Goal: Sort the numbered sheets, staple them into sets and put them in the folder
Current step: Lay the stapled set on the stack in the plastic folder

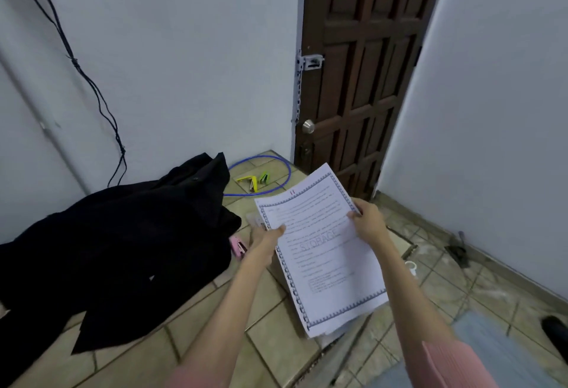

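I hold a stack of printed sheets (325,252) above the tiled floor; the top sheet has a patterned border, a red "11" at its top and a faint "STORAGE" watermark. My left hand (267,238) grips the stack's left edge, thumb on top. My right hand (368,218) pinches the right edge near the top. A pink stapler (238,247) lies on the floor just left of my left wrist. A yellow stapler (247,180) and a green stapler (265,178) lie farther back near the wall. No folder can be made out.
A black garment (123,246) is spread over the floor at left. A blue cable loop (287,169) circles the far staplers. A brown door (359,80) stands behind. A white tape roll (410,266) and a dark object (459,250) lie at right by the wall.
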Motion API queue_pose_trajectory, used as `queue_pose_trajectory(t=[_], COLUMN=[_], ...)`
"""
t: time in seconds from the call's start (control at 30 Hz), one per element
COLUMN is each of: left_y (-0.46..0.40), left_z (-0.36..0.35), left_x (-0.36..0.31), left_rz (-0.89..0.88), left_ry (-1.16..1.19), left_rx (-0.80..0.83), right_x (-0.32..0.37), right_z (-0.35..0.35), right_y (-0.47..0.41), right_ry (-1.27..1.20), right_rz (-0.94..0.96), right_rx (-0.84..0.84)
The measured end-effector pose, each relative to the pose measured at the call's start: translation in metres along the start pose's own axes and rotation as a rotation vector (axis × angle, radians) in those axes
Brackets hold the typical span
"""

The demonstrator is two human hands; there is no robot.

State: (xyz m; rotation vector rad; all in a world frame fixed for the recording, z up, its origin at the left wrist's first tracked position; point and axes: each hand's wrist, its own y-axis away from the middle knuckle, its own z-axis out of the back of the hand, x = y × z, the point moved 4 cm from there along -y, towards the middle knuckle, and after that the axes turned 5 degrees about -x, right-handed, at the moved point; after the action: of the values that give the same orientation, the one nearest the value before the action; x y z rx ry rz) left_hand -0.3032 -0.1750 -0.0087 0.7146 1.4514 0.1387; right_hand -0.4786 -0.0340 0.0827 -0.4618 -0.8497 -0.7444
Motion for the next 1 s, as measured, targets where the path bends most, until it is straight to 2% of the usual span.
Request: queue_pose_trajectory(t=[0.07,0.13,0.2,0.3,0.4,0.5,0.6,0.8,1.0], left_y=[0.016,0.034,0.042,0.043,0.044,0.046,0.045,0.046,0.059], left_z=[-0.002,-0.002,-0.003,-0.002,0.002,0.001,-0.002,0.004,0.006], left_x=[0.003,0.004,0.004,0.002,-0.003,-0.002,0.001,0.001,-0.008], left_rz=[-0.017,-0.072,-0.124,-0.072,-0.043,-0.051,-0.066,-0.029,-0.175], left_ry=[-0.260,-0.579,-0.693,-0.539,-0.452,-0.514,-0.555,-0.472,-0.452], left_rx=[-0.124,-0.271,-0.322,-0.285,-0.342,-0.388,-0.382,-0.404,-0.462], right_x=[-0.016,-0.034,-0.045,-0.046,-0.045,-0.047,-0.048,-0.052,-0.058], right_z=[-0.012,-0.025,-0.034,-0.041,-0.043,-0.046,-0.049,-0.050,-0.052], right_y=[-0.007,-0.009,-0.004,-0.001,-0.005,-0.008,-0.011,-0.020,-0.019], right_ry=[0.103,0.328,0.551,0.584,0.520,0.419,0.438,0.343,0.163], right_rz=[-0.022,-0.113,-0.193,-0.204,-0.230,-0.286,-0.310,-0.299,-0.371], right_rx=[0.039,0.145,0.242,0.233,0.236,0.222,0.238,0.295,0.397])
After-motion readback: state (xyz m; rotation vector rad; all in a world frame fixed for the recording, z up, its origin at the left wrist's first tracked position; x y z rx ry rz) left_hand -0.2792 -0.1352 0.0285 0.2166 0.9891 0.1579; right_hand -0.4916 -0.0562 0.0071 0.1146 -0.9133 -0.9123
